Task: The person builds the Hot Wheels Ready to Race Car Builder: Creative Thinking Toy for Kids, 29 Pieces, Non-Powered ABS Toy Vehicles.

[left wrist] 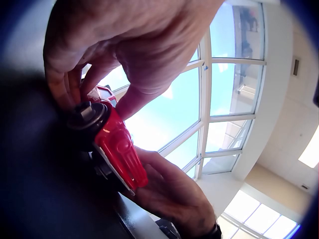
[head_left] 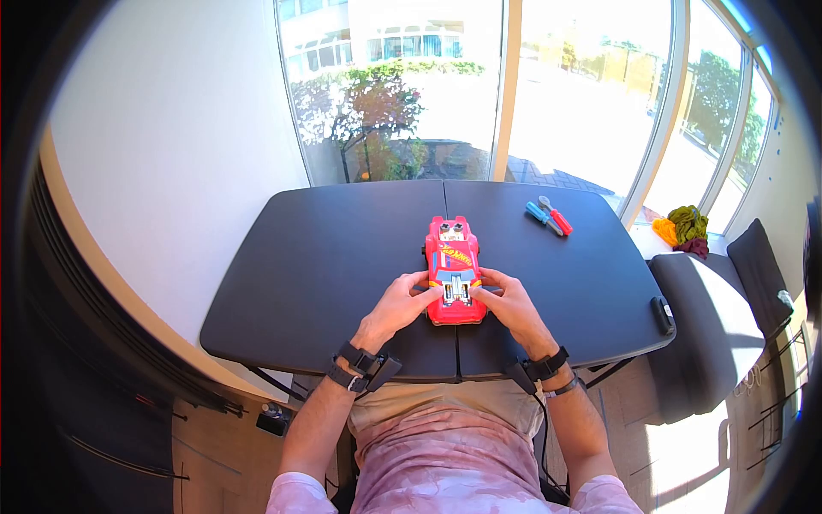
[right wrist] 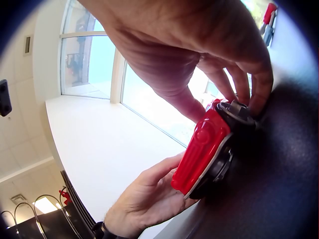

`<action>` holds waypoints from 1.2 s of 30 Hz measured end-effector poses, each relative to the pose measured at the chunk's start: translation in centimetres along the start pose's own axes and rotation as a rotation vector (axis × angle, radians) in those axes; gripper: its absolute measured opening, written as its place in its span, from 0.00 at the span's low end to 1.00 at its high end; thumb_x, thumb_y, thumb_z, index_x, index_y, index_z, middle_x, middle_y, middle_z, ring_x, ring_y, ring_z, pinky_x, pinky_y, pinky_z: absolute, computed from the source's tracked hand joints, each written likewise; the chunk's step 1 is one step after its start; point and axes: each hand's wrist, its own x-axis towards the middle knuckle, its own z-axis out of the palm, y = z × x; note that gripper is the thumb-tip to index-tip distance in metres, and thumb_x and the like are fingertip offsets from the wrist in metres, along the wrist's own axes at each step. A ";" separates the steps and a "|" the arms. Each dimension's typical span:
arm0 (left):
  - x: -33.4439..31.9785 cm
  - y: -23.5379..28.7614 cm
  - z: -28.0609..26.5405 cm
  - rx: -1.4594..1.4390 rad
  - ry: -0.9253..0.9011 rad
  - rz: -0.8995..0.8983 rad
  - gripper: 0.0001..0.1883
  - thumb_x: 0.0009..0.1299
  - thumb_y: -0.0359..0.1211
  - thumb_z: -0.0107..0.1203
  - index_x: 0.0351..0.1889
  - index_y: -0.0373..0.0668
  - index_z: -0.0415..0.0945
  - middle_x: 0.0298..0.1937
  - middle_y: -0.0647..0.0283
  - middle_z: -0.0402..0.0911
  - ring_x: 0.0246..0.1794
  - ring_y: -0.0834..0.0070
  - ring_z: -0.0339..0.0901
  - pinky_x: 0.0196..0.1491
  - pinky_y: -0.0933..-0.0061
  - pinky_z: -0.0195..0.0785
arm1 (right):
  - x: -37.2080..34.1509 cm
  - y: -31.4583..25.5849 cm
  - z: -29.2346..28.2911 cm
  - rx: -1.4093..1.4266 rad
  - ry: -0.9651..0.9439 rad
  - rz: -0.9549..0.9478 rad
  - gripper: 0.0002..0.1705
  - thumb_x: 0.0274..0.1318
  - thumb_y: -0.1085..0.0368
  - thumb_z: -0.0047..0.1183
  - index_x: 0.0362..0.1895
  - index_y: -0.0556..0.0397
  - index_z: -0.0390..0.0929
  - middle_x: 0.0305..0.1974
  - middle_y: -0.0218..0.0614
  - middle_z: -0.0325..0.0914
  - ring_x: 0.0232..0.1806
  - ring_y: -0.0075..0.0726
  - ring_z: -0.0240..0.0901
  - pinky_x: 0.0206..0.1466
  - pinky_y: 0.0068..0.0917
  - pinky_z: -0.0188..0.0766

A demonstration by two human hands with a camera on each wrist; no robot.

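Observation:
A red toy car (head_left: 455, 257) with yellow lettering and a silver engine piece sits on the black table, lengthwise to the person. My left hand (head_left: 400, 304) grips its left side, thumb on top by the engine piece and fingers down along the side. On the right side my right hand (head_left: 512, 310) holds it the same way. In the left wrist view the car's red end (left wrist: 122, 149) and a black wheel (left wrist: 88, 118) show close over the dark tabletop. The right wrist view shows the red body (right wrist: 202, 149) between both hands.
Two screwdrivers, one blue (head_left: 543, 217) and one red (head_left: 558, 218), lie at the table's back right. A small black object (head_left: 662, 315) rests at the right edge. Colourful cloths (head_left: 685, 230) and a dark padded seat (head_left: 698, 338) are beyond the black table (head_left: 334, 257).

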 end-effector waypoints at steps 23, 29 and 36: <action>0.5 -1.1 -0.1 -0.024 -0.015 0.049 0.27 0.84 0.40 0.63 0.72 0.28 0.79 0.59 0.57 0.89 0.48 0.76 0.86 0.55 0.70 0.82 | 0.1 0.2 0.0 -0.011 0.003 -0.001 0.38 0.70 0.60 0.69 0.77 0.66 0.76 0.60 0.48 0.89 0.52 0.33 0.86 0.57 0.32 0.83; 0.6 -1.3 -0.1 -0.008 0.002 0.032 0.28 0.84 0.40 0.64 0.72 0.27 0.78 0.60 0.56 0.88 0.50 0.76 0.86 0.55 0.69 0.82 | -0.2 -0.9 0.0 -0.018 -0.023 0.059 0.36 0.73 0.63 0.68 0.79 0.64 0.74 0.63 0.44 0.86 0.57 0.30 0.83 0.61 0.29 0.81; 0.5 -1.1 0.0 -0.028 0.004 0.018 0.30 0.83 0.41 0.64 0.74 0.27 0.77 0.60 0.56 0.88 0.50 0.75 0.85 0.56 0.69 0.81 | 0.0 0.0 0.1 -0.005 0.004 -0.001 0.38 0.70 0.60 0.70 0.77 0.66 0.76 0.60 0.48 0.89 0.51 0.32 0.86 0.56 0.31 0.83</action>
